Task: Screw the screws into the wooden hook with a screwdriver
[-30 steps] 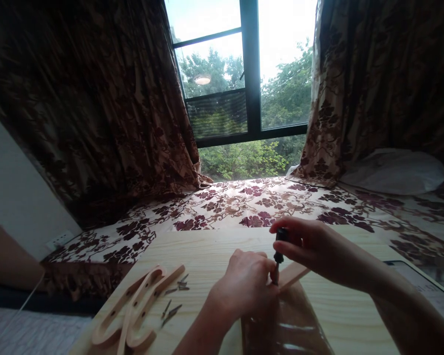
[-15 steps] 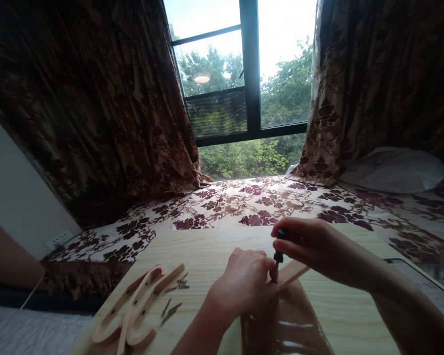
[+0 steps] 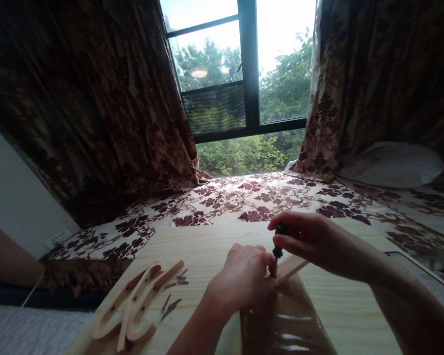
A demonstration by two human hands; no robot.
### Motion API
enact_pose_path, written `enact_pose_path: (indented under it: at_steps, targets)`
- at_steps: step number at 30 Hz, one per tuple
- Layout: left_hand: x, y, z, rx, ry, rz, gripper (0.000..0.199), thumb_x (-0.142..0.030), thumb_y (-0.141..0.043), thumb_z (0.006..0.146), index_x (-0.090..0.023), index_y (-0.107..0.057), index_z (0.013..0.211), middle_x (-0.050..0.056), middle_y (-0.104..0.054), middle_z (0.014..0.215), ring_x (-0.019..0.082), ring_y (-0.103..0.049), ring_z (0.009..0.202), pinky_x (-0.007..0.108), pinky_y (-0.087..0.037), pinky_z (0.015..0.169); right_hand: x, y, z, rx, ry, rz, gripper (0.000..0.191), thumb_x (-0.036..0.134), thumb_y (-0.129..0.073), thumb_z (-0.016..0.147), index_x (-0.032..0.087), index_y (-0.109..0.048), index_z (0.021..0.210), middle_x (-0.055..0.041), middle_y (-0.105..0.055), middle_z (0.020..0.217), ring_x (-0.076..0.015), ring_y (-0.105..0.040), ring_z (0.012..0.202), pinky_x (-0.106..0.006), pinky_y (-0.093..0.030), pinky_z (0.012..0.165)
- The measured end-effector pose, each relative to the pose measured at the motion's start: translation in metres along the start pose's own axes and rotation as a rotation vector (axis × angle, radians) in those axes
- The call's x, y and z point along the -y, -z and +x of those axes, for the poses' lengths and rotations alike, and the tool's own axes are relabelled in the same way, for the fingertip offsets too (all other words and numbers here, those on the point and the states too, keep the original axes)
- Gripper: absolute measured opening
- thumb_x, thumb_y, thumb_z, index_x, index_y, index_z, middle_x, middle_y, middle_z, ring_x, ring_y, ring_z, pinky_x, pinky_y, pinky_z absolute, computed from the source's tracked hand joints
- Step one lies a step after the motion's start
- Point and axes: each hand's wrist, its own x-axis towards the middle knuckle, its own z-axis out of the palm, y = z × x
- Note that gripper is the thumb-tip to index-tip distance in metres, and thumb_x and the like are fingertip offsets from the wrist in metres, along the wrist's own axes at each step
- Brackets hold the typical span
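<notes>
My right hand (image 3: 305, 236) pinches the black handle of a screwdriver (image 3: 278, 242), which stands nearly upright with its shaft pointing down. My left hand (image 3: 242, 273) is closed around a pale wooden piece (image 3: 291, 267) at the screwdriver's tip; its fingertips are mostly hidden. Whether a screw sits under the tip cannot be seen. The wooden piece rests at the far end of a brown, shiny plastic-wrapped packet (image 3: 286, 325). To the left lie several curved wooden hooks (image 3: 133, 303) with dark holes, and beside them several loose screws (image 3: 173, 301).
A pale wooden board (image 3: 207, 236) lies under everything. At its right side is a tablet-like device (image 3: 422, 276), partly behind my right forearm. Beyond the board is a flower-patterned covered ledge (image 3: 229, 202), with a window and curtains behind. A white bag-like bundle (image 3: 392, 165) lies at the right.
The view has shifted slightly. Both hands keep their places at the screwdriver and wooden piece, with only slight movement of my right fingers on the handle.
</notes>
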Motion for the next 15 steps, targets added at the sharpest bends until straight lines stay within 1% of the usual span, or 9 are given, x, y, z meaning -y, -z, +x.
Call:
enact_pose_path:
  at_steps: [2, 6, 9, 12, 13, 15]
  targets:
    - [-0.001, 0.000, 0.000, -0.001, -0.001, -0.005, 0.010, -0.022, -0.061, 0.074, -0.026, -0.070, 0.074, -0.003, -0.065, 0.072, 0.018, -0.059, 0.071, 0.029, -0.040, 0.072, 0.001, 0.000, -0.001, 0.016, 0.008, 0.025, 0.017, 0.034, -0.057, 0.087, 0.019, -0.064, 0.089, 0.0009, -0.058, 0.070, -0.0107, -0.046, 0.060, -0.022, -0.038, 0.053]
    - [-0.002, 0.001, -0.003, 0.001, -0.005, -0.018, 0.010, -0.020, -0.060, 0.074, -0.025, -0.069, 0.074, -0.002, -0.066, 0.077, 0.017, -0.059, 0.072, 0.032, -0.040, 0.078, 0.001, -0.002, 0.001, 0.013, -0.027, 0.035, 0.019, 0.032, -0.055, 0.088, 0.018, -0.059, 0.077, 0.0013, -0.056, 0.065, -0.0104, -0.044, 0.058, -0.022, -0.037, 0.052]
    - [0.001, 0.005, -0.007, 0.004, -0.032, -0.032, 0.012, -0.022, -0.063, 0.074, -0.025, -0.069, 0.084, -0.002, -0.066, 0.087, 0.019, -0.059, 0.083, 0.034, -0.039, 0.084, 0.000, -0.004, 0.003, 0.005, -0.038, 0.010, 0.022, 0.033, -0.054, 0.089, 0.018, -0.056, 0.073, 0.0021, -0.054, 0.063, -0.0100, -0.043, 0.057, -0.022, -0.036, 0.052]
    - [0.009, 0.012, -0.010, -0.031, -0.048, -0.068, 0.033, -0.029, -0.069, 0.073, -0.026, -0.066, 0.106, 0.001, -0.065, 0.103, 0.023, -0.055, 0.100, 0.036, -0.039, 0.091, 0.000, -0.005, 0.003, 0.011, -0.036, 0.014, 0.021, 0.033, -0.053, 0.090, 0.019, -0.055, 0.074, 0.0020, -0.056, 0.066, -0.0102, -0.045, 0.059, -0.022, -0.036, 0.053]
    - [0.013, 0.014, -0.011, -0.045, -0.040, -0.082, 0.039, -0.031, -0.070, 0.073, -0.026, -0.065, 0.111, 0.001, -0.064, 0.106, 0.024, -0.054, 0.103, 0.037, -0.039, 0.092, 0.000, -0.005, 0.002, 0.014, -0.036, 0.020, 0.021, 0.032, -0.052, 0.090, 0.019, -0.056, 0.075, 0.0020, -0.056, 0.066, -0.0103, -0.046, 0.060, -0.022, -0.036, 0.053]
    - [0.020, 0.020, -0.015, -0.040, -0.002, -0.107, 0.044, -0.032, -0.071, 0.072, -0.026, -0.063, 0.114, 0.001, -0.064, 0.106, 0.023, -0.055, 0.101, 0.036, -0.042, 0.090, 0.001, -0.006, 0.002, 0.021, -0.037, 0.023, 0.020, 0.032, -0.052, 0.091, 0.019, -0.056, 0.076, 0.0021, -0.057, 0.067, -0.0103, -0.048, 0.060, -0.022, -0.036, 0.054]
